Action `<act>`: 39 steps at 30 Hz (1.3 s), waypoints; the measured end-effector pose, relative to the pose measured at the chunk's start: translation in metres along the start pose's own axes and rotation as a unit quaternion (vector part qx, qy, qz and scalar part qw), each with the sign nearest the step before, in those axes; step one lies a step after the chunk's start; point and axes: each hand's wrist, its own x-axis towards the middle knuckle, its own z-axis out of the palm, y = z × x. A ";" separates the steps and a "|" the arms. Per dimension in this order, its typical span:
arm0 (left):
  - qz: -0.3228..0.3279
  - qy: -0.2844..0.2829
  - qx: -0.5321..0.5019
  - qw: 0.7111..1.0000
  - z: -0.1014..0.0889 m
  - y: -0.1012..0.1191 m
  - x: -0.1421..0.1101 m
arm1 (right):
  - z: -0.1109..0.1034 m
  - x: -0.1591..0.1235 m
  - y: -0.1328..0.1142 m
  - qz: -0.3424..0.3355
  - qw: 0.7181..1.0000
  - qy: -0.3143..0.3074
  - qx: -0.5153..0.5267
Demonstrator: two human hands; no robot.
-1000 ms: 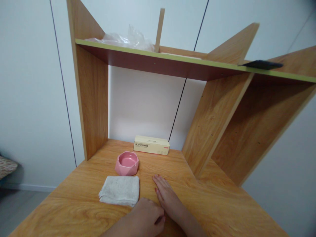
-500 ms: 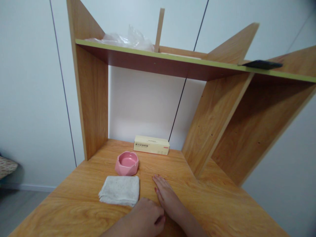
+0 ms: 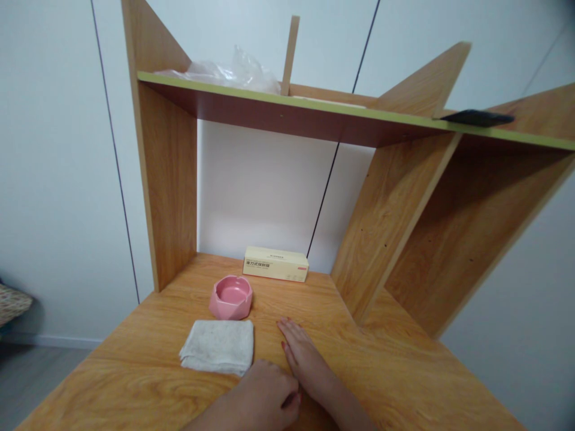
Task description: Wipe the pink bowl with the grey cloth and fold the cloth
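Note:
My left hand [image 3: 268, 392] rests on the desk as a loose fist, and nothing shows in it. Its knuckles are close to the front right corner of a folded whitish cloth [image 3: 218, 346]. Against its right side, my right hand [image 3: 305, 359] lies flat, palm down, fingers stretched forward and holding nothing. Behind the cloth stands a pink faceted ashtray [image 3: 231, 308], with nothing visible in its bowl. A long cream cling film box [image 3: 275, 265] with printed lettering sits farther back, beside the white wall.
The wooden desk [image 3: 404, 383] carries a shelf unit with upright panels at left [image 3: 168, 191] and right [image 3: 395, 221]. On its upper shelf [image 3: 287, 111] are a clear plastic bag [image 3: 238, 70] and a flat dark object [image 3: 478, 117]. Patterned fabric [image 3: 13, 304] shows at far left.

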 end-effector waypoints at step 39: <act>0.002 -0.007 0.004 1.000 0.000 0.001 -0.001 | -0.001 -0.001 0.000 -0.004 1.000 -0.002 0.001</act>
